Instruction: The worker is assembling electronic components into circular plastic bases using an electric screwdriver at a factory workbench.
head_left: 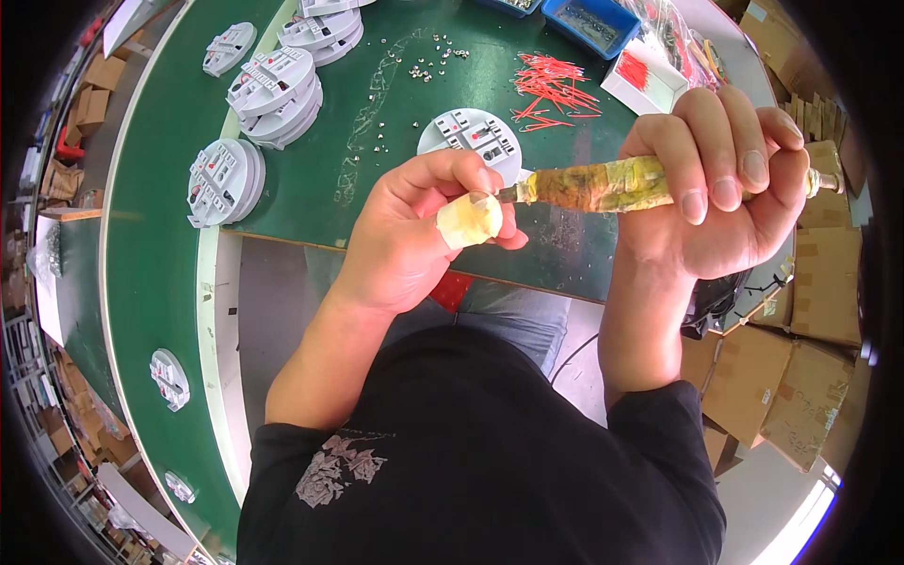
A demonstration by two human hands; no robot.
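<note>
Across the front of my body, my right hand (pixel 720 174) is wrapped round a long screwdriver (pixel 589 186) covered in worn yellow and brown tape. It lies nearly level, with a metal end (pixel 829 182) sticking out past the right hand. My left hand (pixel 414 221) is closed in a pinch at the tool's narrow left end. Pale tape covers the left thumb. Whether a small part also sits between those fingertips is hidden. Just behind the hands, a round white plastic disc (pixel 471 132) with slots and a red spot rests on the green table.
Loose red wires (pixel 556 87) and small metal screws (pixel 438 61) lie on the green table (pixel 377 132). Behind them stand a blue bin (pixel 593 28) and a white box (pixel 659 89). Stacked white discs (pixel 226 184) line the left side. Cardboard boxes (pixel 753 381) stand right.
</note>
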